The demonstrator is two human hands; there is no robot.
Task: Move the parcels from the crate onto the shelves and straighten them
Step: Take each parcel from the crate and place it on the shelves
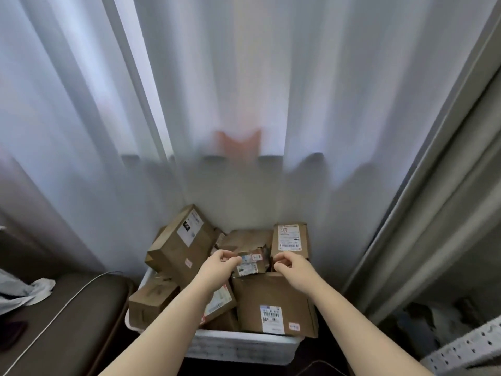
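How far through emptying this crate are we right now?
Done: nothing that shows. The crate is heaped with parcels and no shelved parcel is in view.
In hand: the left hand pinches the small torn parcel mid-pile. The right hand, fingers curled, is at its other side, contact unclear.
Left: that parcel, the big labelled box and all the others, then straightening.
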